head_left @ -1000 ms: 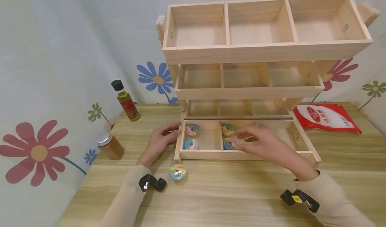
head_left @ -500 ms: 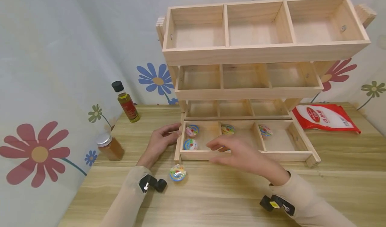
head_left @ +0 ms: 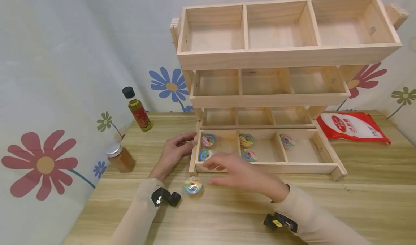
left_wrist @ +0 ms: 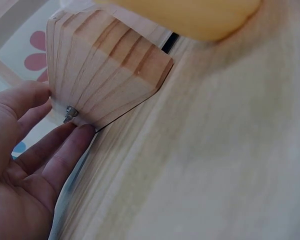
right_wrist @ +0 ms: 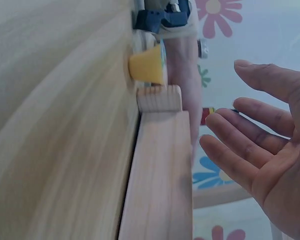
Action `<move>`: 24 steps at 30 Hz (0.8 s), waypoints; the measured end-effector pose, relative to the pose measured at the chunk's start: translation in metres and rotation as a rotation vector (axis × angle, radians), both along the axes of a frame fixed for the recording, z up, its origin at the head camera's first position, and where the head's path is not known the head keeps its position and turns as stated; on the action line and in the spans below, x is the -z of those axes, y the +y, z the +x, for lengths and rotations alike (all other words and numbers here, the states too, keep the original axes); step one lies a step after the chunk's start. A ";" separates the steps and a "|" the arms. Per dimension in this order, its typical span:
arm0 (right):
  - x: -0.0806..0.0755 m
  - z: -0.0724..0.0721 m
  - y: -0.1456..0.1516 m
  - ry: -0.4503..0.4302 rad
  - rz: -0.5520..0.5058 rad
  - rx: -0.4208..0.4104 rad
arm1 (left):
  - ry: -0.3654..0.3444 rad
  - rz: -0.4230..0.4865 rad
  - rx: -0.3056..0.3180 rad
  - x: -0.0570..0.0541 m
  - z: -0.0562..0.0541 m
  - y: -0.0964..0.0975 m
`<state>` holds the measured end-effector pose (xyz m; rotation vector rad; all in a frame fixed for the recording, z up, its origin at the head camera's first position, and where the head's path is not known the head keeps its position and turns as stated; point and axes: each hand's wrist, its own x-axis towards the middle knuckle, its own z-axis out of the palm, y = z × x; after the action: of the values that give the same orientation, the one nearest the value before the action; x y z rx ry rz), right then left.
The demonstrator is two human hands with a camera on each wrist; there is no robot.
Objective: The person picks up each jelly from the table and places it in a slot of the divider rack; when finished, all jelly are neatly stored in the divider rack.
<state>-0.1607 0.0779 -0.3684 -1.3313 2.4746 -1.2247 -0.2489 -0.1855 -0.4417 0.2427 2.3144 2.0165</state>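
A small lidded jelly cup (head_left: 193, 185) stands on the table in front of the wooden rack's left end; its yellow body (right_wrist: 146, 67) shows in the right wrist view. My right hand (head_left: 240, 172) hovers over the front edge of the bottom tray (head_left: 276, 168), just right of that cup, fingers spread and holding nothing. With its fingertips, my left hand (head_left: 173, 153) touches the rack's left end piece (left_wrist: 105, 65). Two jelly cups lie in the tray's left compartment, the front one (head_left: 205, 154) partly covered. The middle compartment holds two cups (head_left: 246, 140), the right compartment one (head_left: 287, 140).
Three more tiers, each divided into three, rise above, with the top tier (head_left: 286, 57) jutting highest. An oil bottle (head_left: 139, 113) and a spice jar (head_left: 121, 158) stand left. A red and white bag (head_left: 352, 127) lies at right. Flowered cloth hangs behind.
My right hand has moved left from the middle compartment toward the loose jelly cup, uncovering the cups in the middle and right compartments. My left hand stays at the rack's end.
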 end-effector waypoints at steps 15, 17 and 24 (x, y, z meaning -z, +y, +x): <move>0.012 -0.003 -0.030 0.032 0.065 -0.017 | -0.005 0.017 0.000 0.002 -0.002 0.000; 0.014 -0.003 -0.032 0.042 0.075 -0.017 | -0.005 0.013 0.000 0.002 -0.002 0.000; 0.019 -0.003 -0.034 0.043 0.118 -0.002 | -0.003 0.021 -0.007 0.001 -0.001 0.001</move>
<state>-0.1637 0.0435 -0.3873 -1.3436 2.5292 -1.0422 -0.2498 -0.1850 -0.4431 0.2328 2.2964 2.0431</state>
